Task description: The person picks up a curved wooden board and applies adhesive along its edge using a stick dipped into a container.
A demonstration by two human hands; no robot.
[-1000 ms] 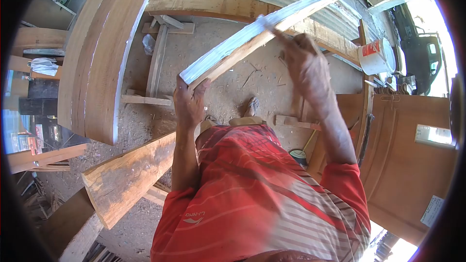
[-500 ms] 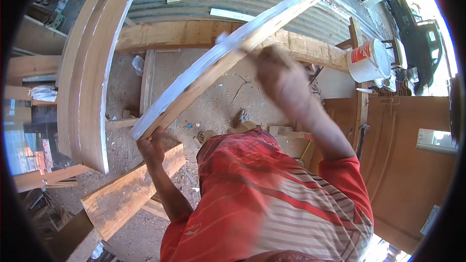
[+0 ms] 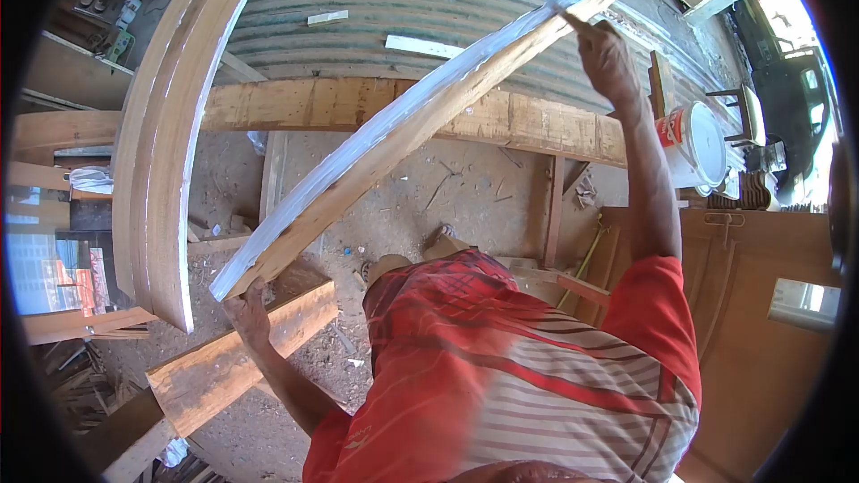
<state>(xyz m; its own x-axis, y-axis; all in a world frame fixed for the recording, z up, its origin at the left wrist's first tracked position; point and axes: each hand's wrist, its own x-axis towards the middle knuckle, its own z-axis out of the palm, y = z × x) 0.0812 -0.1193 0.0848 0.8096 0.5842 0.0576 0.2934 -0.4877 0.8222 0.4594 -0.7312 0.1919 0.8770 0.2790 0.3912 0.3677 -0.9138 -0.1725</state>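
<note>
A long wooden board (image 3: 385,161) slants across the middle, its upper edge covered with a white, wet-looking coating. My left hand (image 3: 250,317) grips the board's lower-left end from beneath, fingers partly hidden by the wood. Near the upper-right end, my right hand (image 3: 608,63) is closed around a slim stick-like tool (image 3: 565,14). The tool's tip meets the coated edge; its exact kind is too small to tell.
Curved, layered planks (image 3: 161,143) with white lines between them stand at left. A thick beam (image 3: 313,105) runs behind the board, with a white bucket (image 3: 702,148) at its right end. A wooden block (image 3: 237,358) lies below my left hand. Brown door panels (image 3: 743,304) stand at right.
My right hand has moved with the tool from the board's middle up to its far right end. The board's near end and my left hand have shifted down and left.
</note>
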